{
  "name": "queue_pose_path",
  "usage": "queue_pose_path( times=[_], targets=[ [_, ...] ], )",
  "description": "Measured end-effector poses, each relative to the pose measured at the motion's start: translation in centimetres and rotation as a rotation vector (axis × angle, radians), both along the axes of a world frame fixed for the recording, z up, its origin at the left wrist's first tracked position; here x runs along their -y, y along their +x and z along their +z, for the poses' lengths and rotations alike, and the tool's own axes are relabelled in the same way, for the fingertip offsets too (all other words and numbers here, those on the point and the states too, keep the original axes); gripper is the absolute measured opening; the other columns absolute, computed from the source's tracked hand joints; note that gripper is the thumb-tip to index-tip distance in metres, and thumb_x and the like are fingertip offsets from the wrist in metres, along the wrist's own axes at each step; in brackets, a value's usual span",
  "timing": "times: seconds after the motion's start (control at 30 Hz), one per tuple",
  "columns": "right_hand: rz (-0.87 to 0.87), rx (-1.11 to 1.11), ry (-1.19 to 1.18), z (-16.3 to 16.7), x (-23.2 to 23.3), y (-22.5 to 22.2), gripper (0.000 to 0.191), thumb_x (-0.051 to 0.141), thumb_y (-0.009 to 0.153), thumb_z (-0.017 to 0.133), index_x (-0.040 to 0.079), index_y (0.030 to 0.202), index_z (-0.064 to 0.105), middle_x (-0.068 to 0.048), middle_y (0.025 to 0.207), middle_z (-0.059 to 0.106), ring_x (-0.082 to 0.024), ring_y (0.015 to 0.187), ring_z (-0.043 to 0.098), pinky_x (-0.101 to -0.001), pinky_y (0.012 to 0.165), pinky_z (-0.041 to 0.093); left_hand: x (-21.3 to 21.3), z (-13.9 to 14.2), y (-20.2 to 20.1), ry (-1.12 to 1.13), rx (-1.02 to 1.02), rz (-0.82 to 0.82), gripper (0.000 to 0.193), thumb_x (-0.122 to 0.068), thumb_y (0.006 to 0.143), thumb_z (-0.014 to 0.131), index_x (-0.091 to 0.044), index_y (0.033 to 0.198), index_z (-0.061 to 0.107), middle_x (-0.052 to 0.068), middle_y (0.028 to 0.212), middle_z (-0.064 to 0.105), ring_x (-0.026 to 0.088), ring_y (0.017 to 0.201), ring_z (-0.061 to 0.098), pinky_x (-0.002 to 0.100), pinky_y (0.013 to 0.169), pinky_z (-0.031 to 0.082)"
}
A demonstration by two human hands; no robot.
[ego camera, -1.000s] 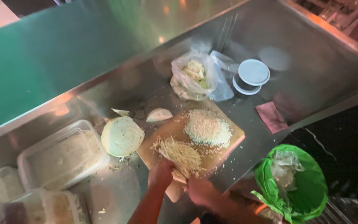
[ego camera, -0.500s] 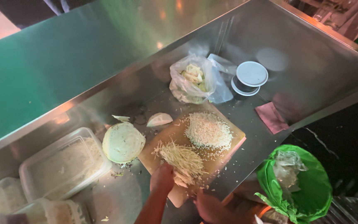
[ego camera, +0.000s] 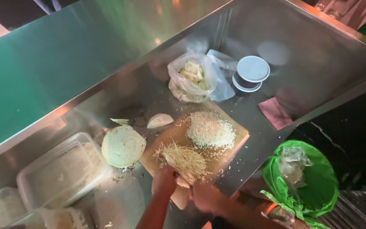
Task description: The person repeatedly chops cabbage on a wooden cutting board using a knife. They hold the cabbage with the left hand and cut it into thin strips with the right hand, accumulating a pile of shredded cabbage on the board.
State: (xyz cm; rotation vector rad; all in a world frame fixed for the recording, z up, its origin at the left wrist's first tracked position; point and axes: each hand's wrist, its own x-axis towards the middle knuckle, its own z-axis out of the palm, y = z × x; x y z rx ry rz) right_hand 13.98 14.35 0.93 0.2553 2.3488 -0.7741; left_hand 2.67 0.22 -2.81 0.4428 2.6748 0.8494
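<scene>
Since a second ago both hands have slid toward the bottom centre of the frame, while the board and its heaps lie as they did.

At the lower left, two clear plastic tubs sit side by side on the steel counter, each holding what looks like pale shredded vegetable; a third container at the bottom edge is too blurred to read. Just right of them stands a cut cabbage half, cut face up, touching the left corner of the wooden cutting board. Two small cabbage scraps lie above it.

On the board, the shredded heap sits at the near end, its strands running from upper left to lower right, directly above the left hand, which presses on its near edge with fingers curled. The right hand is just beside it, lower and to the right, closed around something pale at the board's handle; I cannot tell what it is. The left hand is the nearer to the heap. A second, finer white pile lies farther up the board.

Beyond, a clear bag holds cabbage pieces, beside a stack of round lidded tubs. A pink cloth lies right of the board. At the lower right, a green bin liner holds crumpled clear plastic.
</scene>
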Motion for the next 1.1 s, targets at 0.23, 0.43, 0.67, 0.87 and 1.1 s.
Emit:
queue_pose_path(
  times=[0.23,0.43,0.67,0.87,1.1],
  targets=[
    [-0.045,-0.189,-0.023,-2.1,-1.5,2.9,0.034,0.036,0.103,0.058,0.005,0.116,0.05,-0.02,0.09,0.071,-0.042,0.085,0.072,-0.0554,0.073,0.055,1.2,-0.3,1.3,0.082,-0.124,-0.127,0.013,-0.007,0.081,0.061,-0.011,0.086,0.073,0.01,0.103,0.069,0.036,0.106,0.065,0.047,0.086,0.055],
    [-0.048,-0.211,-0.02,-1.1,-3.7,2.8,0.033,0.036,0.097,0.064,0.008,0.113,0.057,-0.021,0.095,0.072,-0.044,0.089,0.07,-0.0556,0.076,0.054,1.8,-0.4,3.1,0.075,-0.007,-0.134,0.022,-0.005,0.083,0.058,-0.015,0.098,0.072,0.006,0.107,0.069,0.032,0.106,0.065,0.043,0.086,0.054],
    [0.038,0.204,0.016,1.6,-1.8,-1.0,0.03,0.026,0.102,0.053,0.0,0.108,0.067,-0.024,0.092,0.075,-0.04,0.084,0.076,-0.0519,0.074,0.061,0.4,0.6,2.8,-0.021,0.051,-0.182,0.014,-0.006,0.084,0.06,-0.011,0.093,0.07,0.008,0.104,0.067,0.033,0.105,0.064,0.046,0.086,0.053],
    [-0.047,-0.296,-0.082,-1.5,-1.4,1.6,0.034,0.025,0.097,0.057,-0.002,0.117,0.056,-0.024,0.09,0.071,-0.043,0.084,0.072,-0.0537,0.071,0.057,0.5,0.9,2.5,0.04,-0.001,-0.194,0.015,-0.004,0.079,0.061,-0.01,0.089,0.07,0.01,0.101,0.068,0.035,0.102,0.065,0.047,0.087,0.053],
    [0.218,-0.325,0.001,-2.5,-1.7,1.4,0.029,0.029,0.1,0.059,0.004,0.114,0.062,-0.024,0.103,0.07,-0.045,0.088,0.07,-0.0572,0.074,0.055,0.3,0.4,1.9,0.008,0.035,-0.171,0.016,-0.004,0.081,0.059,-0.01,0.09,0.072,0.01,0.103,0.069,0.035,0.103,0.066,0.047,0.087,0.054]
  ],
)
